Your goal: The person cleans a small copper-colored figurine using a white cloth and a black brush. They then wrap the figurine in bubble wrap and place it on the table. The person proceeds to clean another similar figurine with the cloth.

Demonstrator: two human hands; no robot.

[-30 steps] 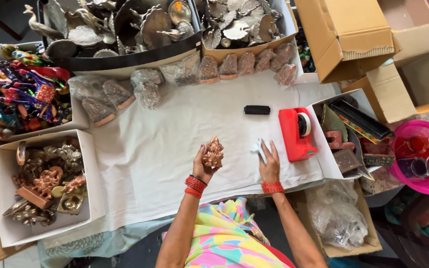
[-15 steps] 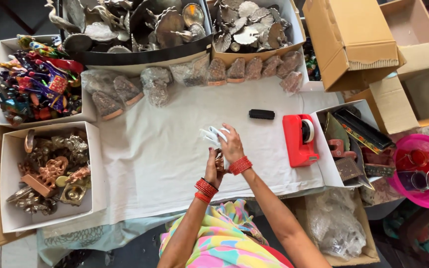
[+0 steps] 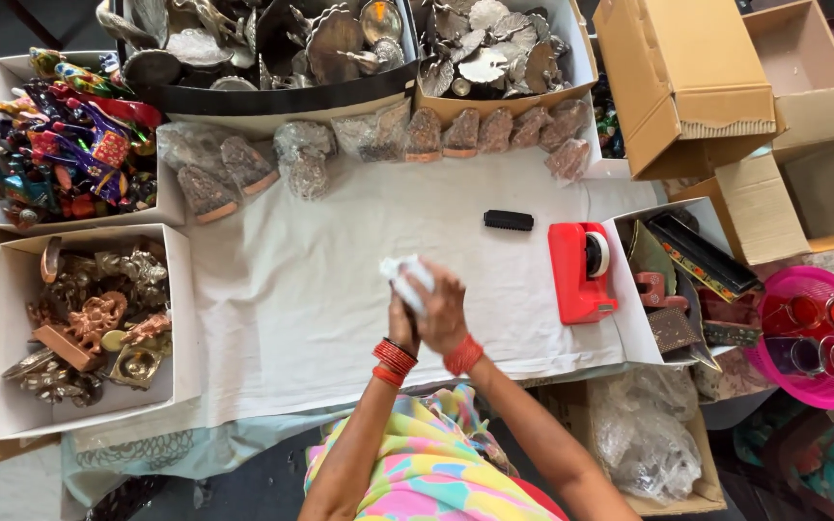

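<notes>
Head view, looking straight down on the tabletop (image 3: 301,318), which is covered with a white cloth.

Both hands meet over the near middle of the cloth. The right hand (image 3: 444,311) lies on top, fingers curled tight around a small bundle in clear plastic wrap (image 3: 405,275); only the pale, crinkled far end of the bundle shows past the knuckles. The left hand (image 3: 402,323) is mostly hidden beneath the right; it seems to cup the bundle from below, but how far its fingers are closed I cannot tell. Red bangles on both wrists.

Surroundings: red tape dispenser (image 3: 581,272) just right of the hands, a small black object (image 3: 509,220) lying beyond them. A row of wrapped figurines (image 3: 456,133) runs along the far edge of the cloth. At the near left, a white box of metal figurines (image 3: 89,318).

Judgement on the wrapping in hand: keep the plastic pulled snug, hold the loose end pinched so it does not spring open, and work low over the cloth so a slip costs nothing.
</notes>
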